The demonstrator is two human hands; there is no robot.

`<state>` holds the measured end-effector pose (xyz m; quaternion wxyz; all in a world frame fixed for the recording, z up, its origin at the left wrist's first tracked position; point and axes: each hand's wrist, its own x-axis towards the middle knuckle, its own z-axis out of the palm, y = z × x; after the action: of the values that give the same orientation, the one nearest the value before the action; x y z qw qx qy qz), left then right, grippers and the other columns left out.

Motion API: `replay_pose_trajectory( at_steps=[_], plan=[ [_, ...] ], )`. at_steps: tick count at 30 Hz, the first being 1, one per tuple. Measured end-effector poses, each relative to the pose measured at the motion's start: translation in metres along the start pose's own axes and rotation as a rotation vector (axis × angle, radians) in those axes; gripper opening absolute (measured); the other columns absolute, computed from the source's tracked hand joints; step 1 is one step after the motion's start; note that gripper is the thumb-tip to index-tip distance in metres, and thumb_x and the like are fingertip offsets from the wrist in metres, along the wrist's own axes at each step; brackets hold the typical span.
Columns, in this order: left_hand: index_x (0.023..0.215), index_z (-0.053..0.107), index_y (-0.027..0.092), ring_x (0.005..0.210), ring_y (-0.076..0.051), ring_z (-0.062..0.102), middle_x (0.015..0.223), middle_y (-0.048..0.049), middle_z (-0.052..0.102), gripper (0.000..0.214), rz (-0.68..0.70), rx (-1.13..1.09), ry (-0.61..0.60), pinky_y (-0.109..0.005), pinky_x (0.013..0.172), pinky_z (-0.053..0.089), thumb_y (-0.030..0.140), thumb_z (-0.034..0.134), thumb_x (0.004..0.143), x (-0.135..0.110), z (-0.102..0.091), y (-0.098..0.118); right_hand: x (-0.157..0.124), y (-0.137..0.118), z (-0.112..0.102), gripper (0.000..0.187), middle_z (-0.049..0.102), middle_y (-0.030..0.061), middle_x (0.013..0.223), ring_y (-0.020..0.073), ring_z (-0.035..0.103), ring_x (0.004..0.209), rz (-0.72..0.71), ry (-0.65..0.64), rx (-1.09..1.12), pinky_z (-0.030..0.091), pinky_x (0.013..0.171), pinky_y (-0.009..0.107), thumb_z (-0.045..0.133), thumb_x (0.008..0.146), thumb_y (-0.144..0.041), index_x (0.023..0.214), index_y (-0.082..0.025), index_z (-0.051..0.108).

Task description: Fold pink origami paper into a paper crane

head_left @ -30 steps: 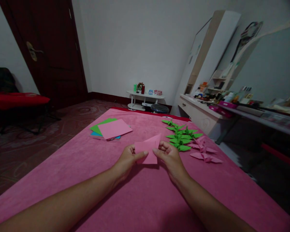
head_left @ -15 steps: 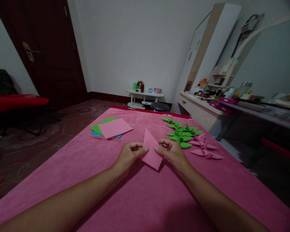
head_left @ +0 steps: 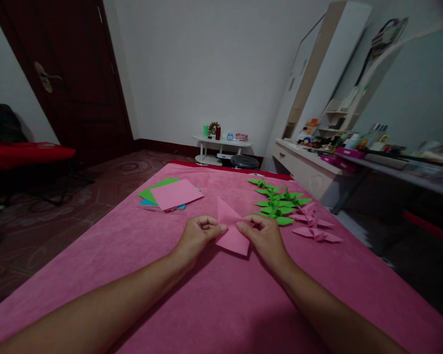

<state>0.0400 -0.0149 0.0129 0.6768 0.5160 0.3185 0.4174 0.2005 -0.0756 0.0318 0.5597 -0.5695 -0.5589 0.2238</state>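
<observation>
A folded pink paper (head_left: 232,231) is held just above the pink blanket (head_left: 221,305), its tip pointing away from me. My left hand (head_left: 199,236) pinches its left edge between thumb and curled fingers. My right hand (head_left: 263,235) pinches its right edge the same way. The two thumbs almost meet across the paper's middle.
A stack of pink, green and blue paper sheets (head_left: 172,195) lies to the far left. Several green paper cranes (head_left: 276,201) and pink paper cranes (head_left: 315,228) lie to the right. Beyond the blanket stand a small white table (head_left: 221,147), a dresser (head_left: 310,167) and a dark door (head_left: 70,73).
The paper was turned from a flat square shape to a pointed one, then lowered and folded flatter between both hands. The hands stayed close together.
</observation>
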Motion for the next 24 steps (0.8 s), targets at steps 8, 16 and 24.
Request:
replay_pose_trajectory(
  at_steps=[8,16,24],
  plan=[
    [0.061,0.058,0.012,0.046,-0.005,0.042,0.051,0.0029,0.053,0.028,0.059,-0.004,-0.114,-0.019,0.047,0.027,0.033,0.077,0.062,0.001,-0.003,0.004,-0.003,0.003,0.002,0.016,0.056,-0.0005,0.057,0.0127,0.048,0.055,0.040,-0.018,0.104,0.035,0.053,0.024,0.066,0.069,-0.029,0.061,-0.015,0.066],
    [0.063,0.064,0.009,0.048,-0.008,0.046,0.057,-0.0019,0.059,0.031,0.028,-0.050,-0.171,-0.021,0.049,0.031,0.039,0.071,0.068,0.003,-0.006,0.000,-0.009,0.002,0.009,0.021,0.055,0.0000,0.056,0.0122,0.046,0.055,0.053,-0.083,0.027,0.035,0.053,0.024,0.064,0.072,-0.031,0.060,-0.014,0.063],
    [0.065,0.066,0.009,0.047,-0.008,0.048,0.060,-0.0031,0.062,0.028,0.032,0.113,-0.130,-0.021,0.048,0.034,0.036,0.072,0.064,0.005,-0.005,-0.001,-0.011,0.005,0.017,0.017,0.052,-0.0015,0.058,0.0101,0.044,0.052,0.077,-0.046,-0.053,0.034,0.049,0.022,0.066,0.069,-0.029,0.065,-0.014,0.060]
  ],
)
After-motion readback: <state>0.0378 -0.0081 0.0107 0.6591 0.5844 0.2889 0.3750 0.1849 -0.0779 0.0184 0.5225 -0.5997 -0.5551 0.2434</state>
